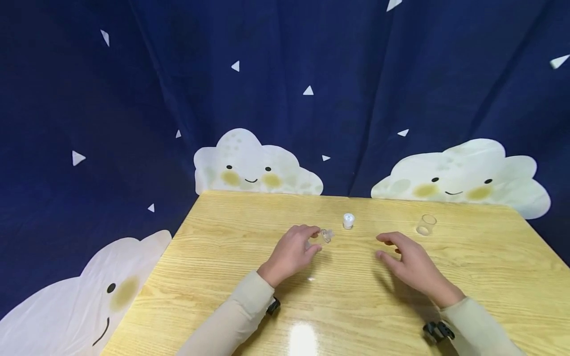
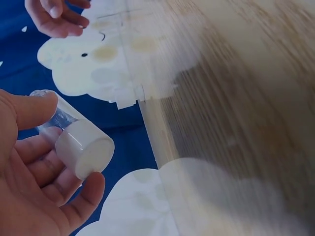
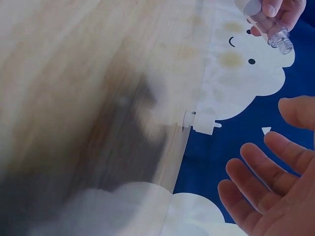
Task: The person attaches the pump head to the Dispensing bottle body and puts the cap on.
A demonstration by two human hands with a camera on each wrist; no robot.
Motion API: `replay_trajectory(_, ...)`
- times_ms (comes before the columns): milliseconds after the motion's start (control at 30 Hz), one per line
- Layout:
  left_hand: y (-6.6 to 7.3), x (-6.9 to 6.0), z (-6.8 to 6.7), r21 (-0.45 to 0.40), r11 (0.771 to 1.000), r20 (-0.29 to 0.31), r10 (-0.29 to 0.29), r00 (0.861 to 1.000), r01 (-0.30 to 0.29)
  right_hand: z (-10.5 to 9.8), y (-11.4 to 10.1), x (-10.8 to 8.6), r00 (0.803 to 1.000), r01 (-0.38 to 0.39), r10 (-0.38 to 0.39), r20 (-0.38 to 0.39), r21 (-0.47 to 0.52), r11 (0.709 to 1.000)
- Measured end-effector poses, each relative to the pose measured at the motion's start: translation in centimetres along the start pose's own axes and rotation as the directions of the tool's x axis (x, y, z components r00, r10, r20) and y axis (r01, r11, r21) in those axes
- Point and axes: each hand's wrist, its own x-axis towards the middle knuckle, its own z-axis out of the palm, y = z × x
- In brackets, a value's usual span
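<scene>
A small clear bottle (image 1: 326,235) with a white end section (image 2: 84,150) is gripped in my left hand (image 1: 292,251), tilted above the table. Its narrow clear neck (image 3: 280,42) points away from the palm in the right wrist view. My right hand (image 1: 414,264) hovers over the table to the right, fingers spread and loosely bent (image 3: 275,182), holding nothing. On the table between and beyond the hands stands a small white cap-like piece (image 1: 349,221). A clear open cylinder (image 1: 426,225) stands farther right, behind my right hand.
The light wooden table (image 1: 356,316) ends at the back against a dark blue curtain (image 1: 276,64) with white clouds and triangles. More of the curtain hangs along the left edge. A bright light reflection lies near the front of the table.
</scene>
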Motion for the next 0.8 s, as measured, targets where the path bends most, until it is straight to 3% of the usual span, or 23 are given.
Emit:
replay_trajectory(300,0.1,0.0,0.2,0.009,1.0,-0.001,0.007,1.0,-0.007,-0.3,0.1,1.0,0.997,-0.039,0.038,0.07,0.016,0.999)
replay_trajectory(533,0.3,-0.1,0.2,0.016,1.0,0.007,0.013,1.0,-0.014,0.0,0.6,1.2,0.998,-0.031,0.03,0.058,0.02,0.999)
replay_trajectory(800,0.3,-0.1,0.3,0.018,1.0,0.0,0.025,1.0,-0.025,0.2,1.4,3.1,0.996,-0.064,0.062,0.067,0.026,0.998)
